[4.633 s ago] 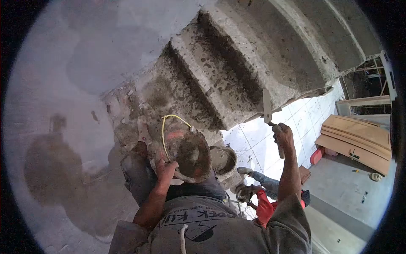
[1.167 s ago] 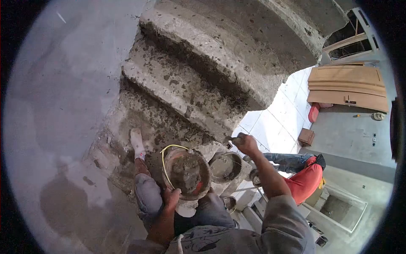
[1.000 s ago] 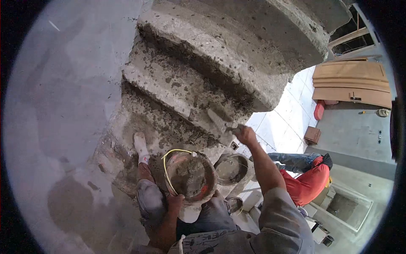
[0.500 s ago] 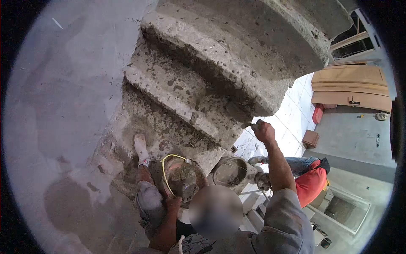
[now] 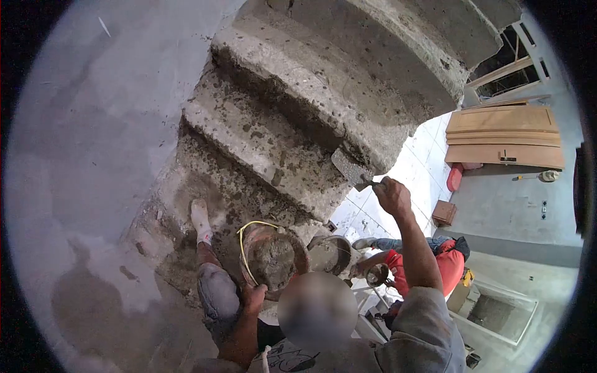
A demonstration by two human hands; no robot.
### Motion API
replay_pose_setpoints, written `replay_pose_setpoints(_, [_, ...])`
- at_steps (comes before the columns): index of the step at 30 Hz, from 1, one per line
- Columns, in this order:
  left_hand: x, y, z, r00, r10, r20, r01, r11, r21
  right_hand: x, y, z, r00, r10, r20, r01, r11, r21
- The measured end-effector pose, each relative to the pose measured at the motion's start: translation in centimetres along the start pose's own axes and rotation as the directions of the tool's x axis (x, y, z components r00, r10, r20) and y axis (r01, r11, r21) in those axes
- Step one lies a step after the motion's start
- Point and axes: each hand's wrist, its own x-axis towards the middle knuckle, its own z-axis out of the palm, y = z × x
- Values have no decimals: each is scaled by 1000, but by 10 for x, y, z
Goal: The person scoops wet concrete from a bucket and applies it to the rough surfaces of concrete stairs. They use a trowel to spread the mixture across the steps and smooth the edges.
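Note:
My right hand (image 5: 393, 195) is closed around the handle of a trowel (image 5: 350, 167). The trowel's blade lies against the corner where a rough concrete step (image 5: 267, 158) meets the riser above it, near the stair's open end. My left hand (image 5: 254, 298) is closed on the near rim of a bucket (image 5: 302, 247), beside the lower end of its yellow handle (image 5: 241, 248). Grey wet mortar (image 5: 272, 261) fills part of the bucket. Splashes of mortar dot the steps.
A second bucket (image 5: 343, 252) with grey mix stands beside the first. To the right, a co-worker in a red shirt (image 5: 451, 270) bends over, holding a small round container (image 5: 377, 275). Wooden door panels (image 5: 504, 137) lean on the far wall. A grey wall (image 5: 106, 155) borders the stairs.
The trowel has swung up into the step's corner, its blade now showing flat. The co-worker has moved left, toward the second bucket. My left hand stays on the bucket.

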Motion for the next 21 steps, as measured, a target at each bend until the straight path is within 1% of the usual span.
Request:
replay_pose_setpoints(2, [2, -1, 3, 1000, 25, -15, -25, 999, -29, -12, -9, -5, 993, -70, -96, 64, 996, -59])
replay_pose_setpoints(4, [22, -30, 13, 1000, 24, 5, -23, 993, -118, -30, -16, -4, 982, -143, -121, 129, 984, -119])
replay_pose_setpoints(6, [45, -59, 25, 995, -25, -95, 20, 998, -52, -52, -17, 9, 975, -203, -91, 195, 977, -84])
replay_pose_setpoints(8, [71, -93, 35, 983, 4, -184, -5, 1000, -4, -74, -22, 29, 979, -186, 79, 191, 980, -60])
replay_pose_setpoints(10, [91, -124, 42, 966, 57, -253, -57, 998, 6, -94, -30, 39, 928, -244, 281, 263, 964, -34])
replay_pose_setpoints(11, [94, -131, 44, 960, 78, -270, -79, 997, 5, -102, -33, 44, 902, -307, 305, 290, 952, 101])
replay_pose_setpoints(12, [95, -132, 44, 959, 58, -276, -63, 998, -8, -107, -34, 47, 872, -371, 319, 307, 922, 236])
replay_pose_setpoints(13, [96, -133, 43, 959, 38, -282, -46, 999, -21, -107, -32, 53, 849, -355, 391, 250, 922, 294])
replay_pose_setpoints(14, [99, -134, 42, 960, 25, -280, -30, 999, -13, -100, -23, 61, 849, -356, 390, 250, 922, 296])
replay_pose_setpoints(16, [93, -132, 39, 960, 5, -279, -6, 1000, -3, -73, 9, 82, 722, -399, 565, 46, 843, 537])
replay_pose_setpoints(17, [77, -117, 37, 953, 71, -295, -86, 996, -37, -56, 44, 95, 790, -398, 466, 95, 831, 549])
replay_pose_setpoints(18, [68, -106, 33, 947, 101, -306, -124, 991, -56, -44, 43, 75, 861, -231, 453, -60, 838, 543])
replay_pose_setpoints(19, [59, -95, 29, 939, 131, -317, -162, 984, -74, -31, 38, 53, 904, -57, 424, -211, 803, 557])
replay_pose_setpoints(20, [59, -88, 26, 958, 80, -274, -90, 996, -25, -31, -2, -11, 828, 275, 488, -533, 657, 534])
replay_pose_setpoints(21, [57, -85, 27, 973, 19, -231, -14, 1000, 24, -33, -3, -38, 864, 230, 449, -465, 710, 530])
